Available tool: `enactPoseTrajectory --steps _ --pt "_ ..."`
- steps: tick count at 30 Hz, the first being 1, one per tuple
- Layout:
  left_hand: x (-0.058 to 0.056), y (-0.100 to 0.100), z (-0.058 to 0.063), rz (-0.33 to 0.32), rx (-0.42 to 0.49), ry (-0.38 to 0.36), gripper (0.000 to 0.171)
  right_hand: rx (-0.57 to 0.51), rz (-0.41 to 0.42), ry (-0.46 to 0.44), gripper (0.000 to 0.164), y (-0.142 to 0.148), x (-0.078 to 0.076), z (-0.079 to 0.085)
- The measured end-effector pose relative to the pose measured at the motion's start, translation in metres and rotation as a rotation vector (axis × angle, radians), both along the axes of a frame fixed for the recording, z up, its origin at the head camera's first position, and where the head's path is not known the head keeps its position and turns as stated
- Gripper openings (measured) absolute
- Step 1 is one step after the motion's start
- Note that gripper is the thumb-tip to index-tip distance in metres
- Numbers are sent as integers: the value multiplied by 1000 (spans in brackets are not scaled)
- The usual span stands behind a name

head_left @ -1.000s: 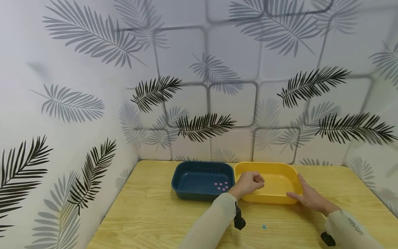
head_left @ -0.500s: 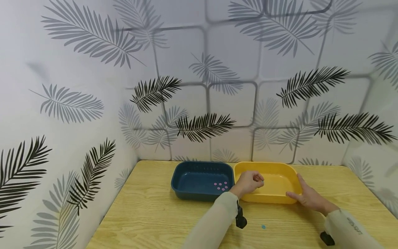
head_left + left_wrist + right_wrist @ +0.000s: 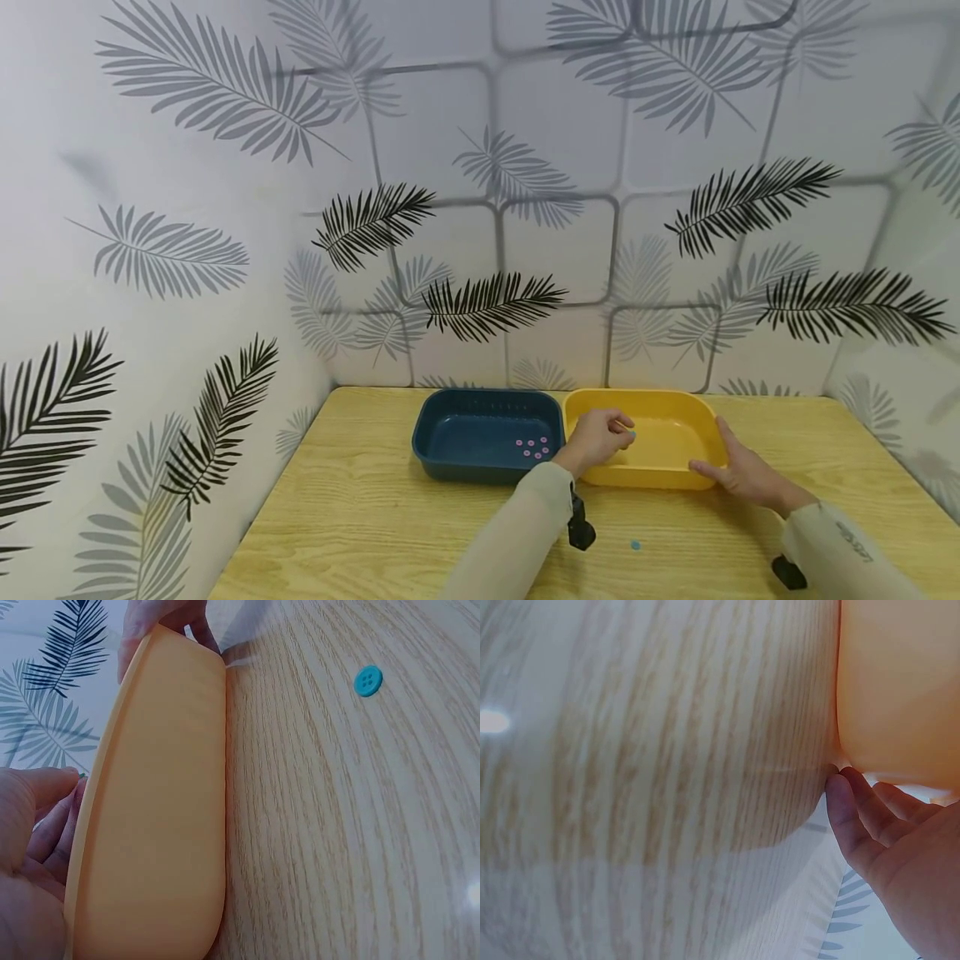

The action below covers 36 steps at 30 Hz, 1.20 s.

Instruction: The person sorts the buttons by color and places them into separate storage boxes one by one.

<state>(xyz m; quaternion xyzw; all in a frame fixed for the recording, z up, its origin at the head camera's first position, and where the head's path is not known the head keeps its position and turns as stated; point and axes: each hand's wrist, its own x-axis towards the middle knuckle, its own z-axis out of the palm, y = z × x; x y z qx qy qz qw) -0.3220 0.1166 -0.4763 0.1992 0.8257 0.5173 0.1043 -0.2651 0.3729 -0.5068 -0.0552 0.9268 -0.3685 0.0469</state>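
My left hand (image 3: 597, 437) is over the left part of the yellow tray (image 3: 660, 477), pinching a small blue button (image 3: 632, 434) between thumb and fingers. Only the button's edge shows at the fingertips in the left wrist view. At the tray's right front corner, my right hand (image 3: 750, 477) holds the tray, its thumb on the front and its fingers along the right side. Another blue button (image 3: 368, 681), with holes through it, lies flat on the table in front of the tray.
A dark blue tray (image 3: 457, 472) stands against the yellow tray's left side. Several pink buttons (image 3: 531, 443) lie in its right part. The wooden table (image 3: 360, 517) meets a leaf-patterned wall (image 3: 450, 250) behind the trays.
The left fingers have shifted slightly, and the blue button has come into sight at their tips. My right hand and both trays have stayed in place.
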Motion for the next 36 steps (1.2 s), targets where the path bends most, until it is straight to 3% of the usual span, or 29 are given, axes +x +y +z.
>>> enactPoseTrajectory --steps 6,17,23,29,33,36 --pt "0 -2 2 16 53 -14 19 13 2 2 105 0 -2 -2" --pt "-1 -2 -1 41 46 26 11 -6 5 -19 105 0 -2 -2" --pt "0 -6 4 5 54 52 14 1 -3 -8 104 -1 -1 1" --pt "7 -20 11 -116 -12 81 13 30 9 3 105 -3 1 6" --pt "19 -32 15 -248 -72 105 12 41 3 -4 105 -4 0 5" --pt "29 -39 17 -388 -121 125 16 40 -1 -16 106 -4 0 5"
